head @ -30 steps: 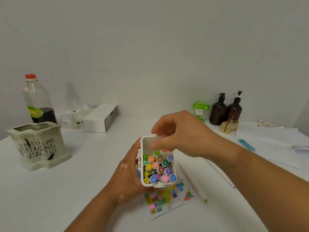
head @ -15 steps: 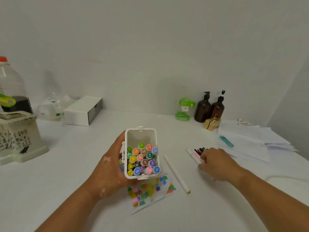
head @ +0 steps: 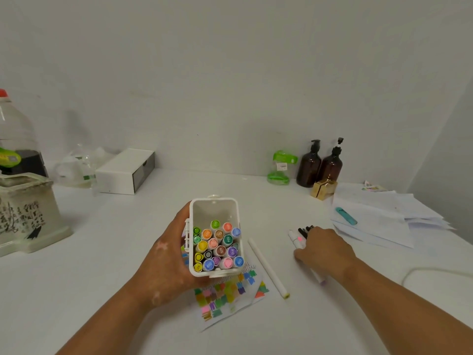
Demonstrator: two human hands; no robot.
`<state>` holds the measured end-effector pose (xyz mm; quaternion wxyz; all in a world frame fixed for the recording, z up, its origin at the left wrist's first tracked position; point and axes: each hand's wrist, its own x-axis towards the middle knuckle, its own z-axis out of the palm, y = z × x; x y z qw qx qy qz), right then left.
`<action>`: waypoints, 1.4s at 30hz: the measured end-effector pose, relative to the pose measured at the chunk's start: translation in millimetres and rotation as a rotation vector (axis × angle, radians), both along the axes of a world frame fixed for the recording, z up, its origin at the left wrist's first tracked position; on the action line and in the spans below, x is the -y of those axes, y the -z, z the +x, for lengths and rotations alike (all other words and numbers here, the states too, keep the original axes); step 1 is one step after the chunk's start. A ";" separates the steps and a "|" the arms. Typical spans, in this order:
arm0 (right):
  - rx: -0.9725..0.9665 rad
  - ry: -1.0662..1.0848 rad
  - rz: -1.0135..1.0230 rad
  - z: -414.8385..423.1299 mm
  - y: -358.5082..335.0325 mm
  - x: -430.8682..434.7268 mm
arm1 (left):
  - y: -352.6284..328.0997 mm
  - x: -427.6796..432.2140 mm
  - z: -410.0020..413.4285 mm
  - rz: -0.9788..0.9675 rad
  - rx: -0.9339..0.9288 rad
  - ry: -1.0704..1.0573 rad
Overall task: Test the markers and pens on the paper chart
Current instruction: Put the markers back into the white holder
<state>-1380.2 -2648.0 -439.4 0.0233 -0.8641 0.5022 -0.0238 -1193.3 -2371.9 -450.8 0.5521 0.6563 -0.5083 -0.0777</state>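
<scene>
- Head view: the left hand is wrapped round the side of a white marker box and holds it off the white table, with the open top tipped toward the camera.
- Markers with coloured, numbered caps fill the near part of the box. The far part shows only bare white wall.
- The paper chart, covered in small colour swatches, lies flat on the table just below the box and is partly hidden by it.
- A white marker lies on the table beside the chart, between the box and the right hand.
- The right hand lies palm down over a bunch of pens on the table. Their dark tips stick out past the fingers, but I cannot tell whether the fingers close round them.
- At the back edge stand two brown pump bottles and a white carton.
- A ceramic pot stands at the far left, and loose sheets lie at the right.
</scene>
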 end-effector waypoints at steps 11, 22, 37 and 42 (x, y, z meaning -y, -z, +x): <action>0.023 -0.255 0.144 25.6 -6.5 -56.5 | 0.5 -0.3 -1.0 -0.002 -0.012 -0.001; -0.020 -0.305 0.109 37.1 4.5 -68.6 | -1.1 -1.0 -2.2 0.005 -0.001 0.014; 1.402 -0.601 0.573 62.8 -172.4 -143.8 | -6.0 -1.8 -3.6 -0.021 0.022 0.025; 1.237 -0.667 0.472 73.0 -148.6 -153.0 | -2.2 -0.5 -1.9 -0.022 0.029 0.021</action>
